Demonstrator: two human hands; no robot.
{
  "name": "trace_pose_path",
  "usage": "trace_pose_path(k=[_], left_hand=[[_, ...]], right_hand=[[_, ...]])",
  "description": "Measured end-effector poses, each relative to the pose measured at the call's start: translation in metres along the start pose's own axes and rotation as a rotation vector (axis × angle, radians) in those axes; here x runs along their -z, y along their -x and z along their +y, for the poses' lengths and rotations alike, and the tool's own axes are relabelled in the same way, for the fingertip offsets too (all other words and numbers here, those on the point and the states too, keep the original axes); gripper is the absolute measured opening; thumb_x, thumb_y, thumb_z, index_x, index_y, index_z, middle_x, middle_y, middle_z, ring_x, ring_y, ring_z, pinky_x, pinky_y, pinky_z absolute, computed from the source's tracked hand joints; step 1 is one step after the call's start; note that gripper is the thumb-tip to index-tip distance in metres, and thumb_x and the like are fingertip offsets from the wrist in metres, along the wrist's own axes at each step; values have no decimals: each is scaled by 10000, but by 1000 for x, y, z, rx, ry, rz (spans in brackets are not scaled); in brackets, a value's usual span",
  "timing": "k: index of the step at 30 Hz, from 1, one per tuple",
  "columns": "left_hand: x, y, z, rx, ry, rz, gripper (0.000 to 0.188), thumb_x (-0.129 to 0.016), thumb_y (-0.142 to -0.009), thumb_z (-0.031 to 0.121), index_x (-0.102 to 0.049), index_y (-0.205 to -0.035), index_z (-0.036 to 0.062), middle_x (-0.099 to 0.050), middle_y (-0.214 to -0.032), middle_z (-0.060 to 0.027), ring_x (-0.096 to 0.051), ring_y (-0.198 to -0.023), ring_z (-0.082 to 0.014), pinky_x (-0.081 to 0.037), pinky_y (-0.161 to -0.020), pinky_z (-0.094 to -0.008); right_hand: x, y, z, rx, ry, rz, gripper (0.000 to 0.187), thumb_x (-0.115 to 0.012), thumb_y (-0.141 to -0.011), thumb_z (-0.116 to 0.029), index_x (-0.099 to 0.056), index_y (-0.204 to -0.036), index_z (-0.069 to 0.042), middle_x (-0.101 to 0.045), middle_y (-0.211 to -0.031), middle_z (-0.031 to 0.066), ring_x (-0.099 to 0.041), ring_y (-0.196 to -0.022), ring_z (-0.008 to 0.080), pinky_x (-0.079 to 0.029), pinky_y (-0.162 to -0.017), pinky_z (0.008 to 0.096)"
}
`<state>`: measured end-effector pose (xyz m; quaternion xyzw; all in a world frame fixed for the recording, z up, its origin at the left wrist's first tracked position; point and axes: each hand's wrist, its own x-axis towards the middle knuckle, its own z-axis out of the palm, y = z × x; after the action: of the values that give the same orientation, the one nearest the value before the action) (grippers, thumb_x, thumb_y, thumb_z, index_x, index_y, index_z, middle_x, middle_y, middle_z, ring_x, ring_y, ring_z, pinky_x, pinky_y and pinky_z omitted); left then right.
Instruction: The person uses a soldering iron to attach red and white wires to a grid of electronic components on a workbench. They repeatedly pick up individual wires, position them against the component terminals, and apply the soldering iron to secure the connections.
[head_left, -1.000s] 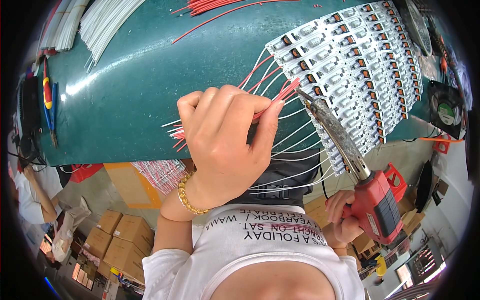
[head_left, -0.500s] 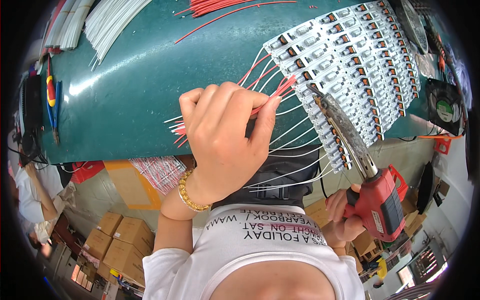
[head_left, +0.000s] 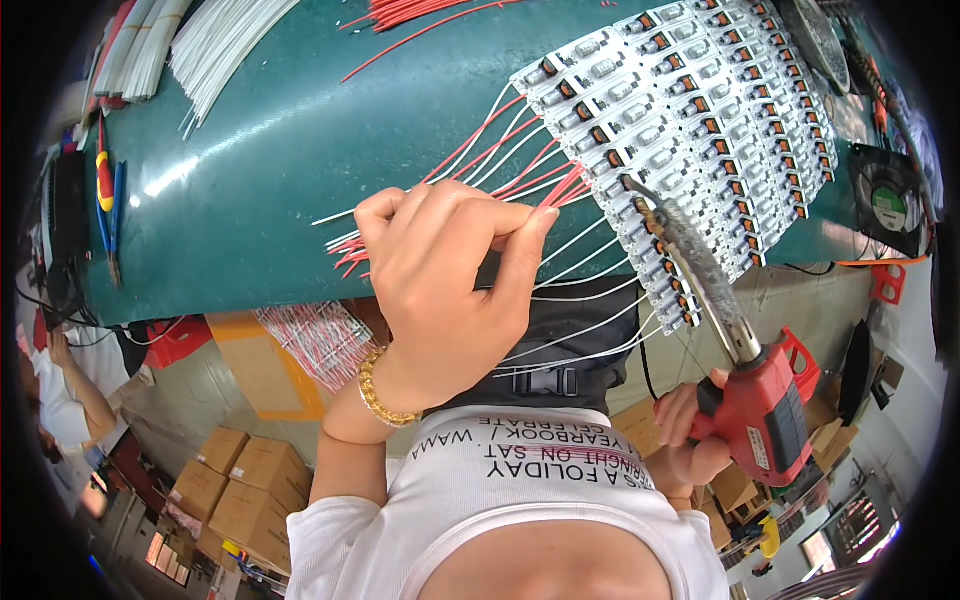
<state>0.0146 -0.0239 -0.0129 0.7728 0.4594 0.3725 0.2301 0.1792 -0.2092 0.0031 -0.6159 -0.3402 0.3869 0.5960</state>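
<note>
My left hand (head_left: 440,280) is closed over a bundle of red wires (head_left: 530,195) near the front edge of the green table (head_left: 260,180), thumb and fingers pinching them. The red and white wires run right to a panel of small white circuit boards (head_left: 700,120) laid in rows. My right hand (head_left: 690,430) grips the handle of a red soldering gun (head_left: 770,410), held low by my chest. Its long metal barrel (head_left: 700,270) points up and left, and its tip rests at the panel's near edge.
Bundles of white wires (head_left: 215,40) and loose red wires (head_left: 420,12) lie at the table's far side. A red-handled tool and blue tools (head_left: 105,190) rest at the left. A small black fan (head_left: 885,200) sits at the right. Cardboard boxes (head_left: 240,480) stand on the floor.
The soldering gun has shifted slightly right and its tip has moved a little along the panel's edge. My left hand stays clamped on the wires.
</note>
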Motion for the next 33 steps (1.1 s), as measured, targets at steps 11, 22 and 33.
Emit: trace_pose_path(k=[11, 22, 33], left_hand=[[-4, 1, -3, -57, -49, 15, 136, -734, -710, 37, -604, -697, 78, -563, -642, 1, -507, -588, -143, -327, -722, -293], [-8, 2, -5, -85, -69, 42, 139, -742, -707, 55, -608, -691, 87, -560, -638, 9, -510, -596, -142, -325, -729, -292], [-1, 5, 0, -18, 87, -2, 149, -756, -656, 68, -617, -698, 104, -568, -784, 13, -500, -713, -164, -318, -761, -317]], right_hand=[[38, 26, 28, 9, 280, -8, 678, -575, -817, -568, -465, -1102, 37, -422, -473, -16, -425, -395, 108, -361, -408, 254], [-8, -3, -6, -24, 97, 0, 781, -567, -814, -578, -427, -1228, 70, -417, -472, -26, -416, -381, 99, -352, -410, 244], [5, 6, -3, 8, 109, 13, 799, -548, -808, -611, -421, -1228, 57, -412, -470, -27, -408, -381, 103, -346, -415, 247]])
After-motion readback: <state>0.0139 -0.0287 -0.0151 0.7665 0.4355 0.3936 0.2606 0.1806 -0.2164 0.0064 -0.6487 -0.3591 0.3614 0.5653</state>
